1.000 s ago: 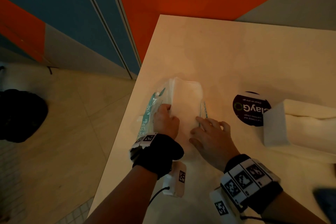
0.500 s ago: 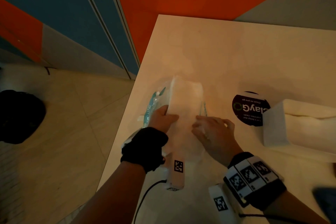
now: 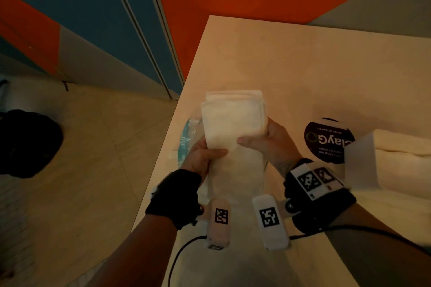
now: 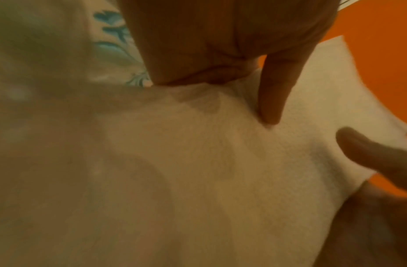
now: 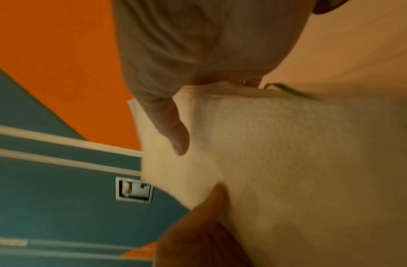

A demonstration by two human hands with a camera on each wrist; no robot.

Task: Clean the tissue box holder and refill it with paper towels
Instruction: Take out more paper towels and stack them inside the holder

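A thick stack of white paper towels (image 3: 232, 121) is lifted above the table, its far end bent upward. My left hand (image 3: 204, 155) grips the stack's left edge with the thumb on top. On the other side, my right hand (image 3: 263, 141) holds the right edge, thumb pressed across the top sheet. The clear plastic wrapper with teal print (image 3: 186, 142) lies under and left of the stack. In the left wrist view my thumb presses into the paper towels (image 4: 209, 171). The right wrist view shows the paper towels (image 5: 278, 162) pinched between thumb and fingers. The white tissue box holder (image 3: 391, 161) stands at the right.
A round black sticker with green lettering (image 3: 326, 141) lies on the cream table (image 3: 291, 58) beside the holder. The table's left edge drops to a tiled floor with a black bag (image 3: 28, 142). Orange and blue wall panels rise behind.
Both hands have closed round the towel stack and lifted it up and out of the wrapper, which stays on the table. Earlier the hands were working at the wrapper's near end.
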